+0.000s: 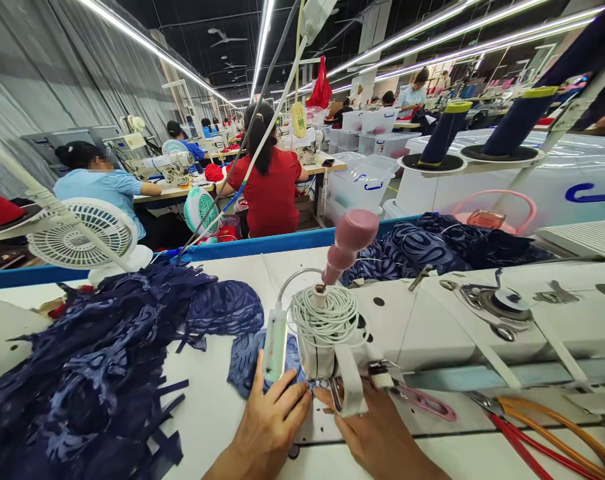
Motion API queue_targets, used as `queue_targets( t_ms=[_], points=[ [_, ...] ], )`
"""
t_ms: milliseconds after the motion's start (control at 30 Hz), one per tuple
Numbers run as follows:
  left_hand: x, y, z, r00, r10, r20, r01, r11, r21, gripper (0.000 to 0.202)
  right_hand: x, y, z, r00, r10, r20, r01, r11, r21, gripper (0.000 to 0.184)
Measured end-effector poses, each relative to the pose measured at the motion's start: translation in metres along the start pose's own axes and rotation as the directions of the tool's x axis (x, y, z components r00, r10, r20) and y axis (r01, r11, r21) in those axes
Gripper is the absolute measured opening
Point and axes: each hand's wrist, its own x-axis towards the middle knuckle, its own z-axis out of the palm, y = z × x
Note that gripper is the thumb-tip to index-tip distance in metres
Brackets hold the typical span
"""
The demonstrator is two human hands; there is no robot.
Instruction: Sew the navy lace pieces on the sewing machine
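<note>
My left hand (275,417) lies flat with its fingers spread, their tips at the near edge of a blue lace fabric piece (241,363). That piece runs under the head of a white sewing machine (318,357); a small lit lamp (276,347) hangs in front of it. My right hand (375,427) reaches in from the right beside the needle area. Its visible fingers are stretched out toward the presser foot, and part of the hand is hidden behind a white machine guard (350,383). Whether the right fingertips touch the fabric I cannot tell.
Dark navy cut pieces (107,360) pile up at left; more lace (412,250) lies behind the machine. Pink-handled snips (430,402) and orange-and-red-handled scissors (547,423) rest at right. A white fan (85,233) stands back left. Co-workers sit ahead, one in red (272,187).
</note>
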Motion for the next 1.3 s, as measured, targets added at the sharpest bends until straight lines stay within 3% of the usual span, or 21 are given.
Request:
queue_targets(
  t_ms=[167, 433, 767, 967, 1300],
  points=[
    [-0.002, 0.001, 0.003, 0.999, -0.006, -0.035, 0.006, 1.000, 0.019, 0.031, -0.006, 0.006, -0.002, 0.994, 0.108, -0.021, -0.105, 0.990, 0.097, 0.028],
    [-0.001, -0.004, 0.006, 0.999, -0.034, -0.007, 0.034, 0.999, -0.003, 0.031, -0.017, 0.012, 0.006, 0.987, 0.163, 0.011, -0.164, 0.985, 0.050, 0.024],
    [-0.001, -0.015, 0.010, 0.982, -0.056, 0.180, 0.062, 0.998, -0.032, 0.039, -0.029, 0.022, 0.015, 0.988, 0.142, 0.069, -0.137, 0.988, -0.069, 0.027],
    [-0.002, -0.016, 0.011, 0.972, -0.094, 0.215, 0.113, 0.990, -0.081, 0.051, -0.029, 0.020, 0.018, 0.991, 0.127, 0.038, -0.124, 0.989, -0.082, 0.026],
    [0.001, -0.016, 0.010, 0.967, -0.120, 0.225, 0.149, 0.982, -0.117, 0.050, -0.037, 0.025, 0.018, 0.996, 0.071, 0.056, -0.066, 0.994, -0.089, 0.024]
  ],
)
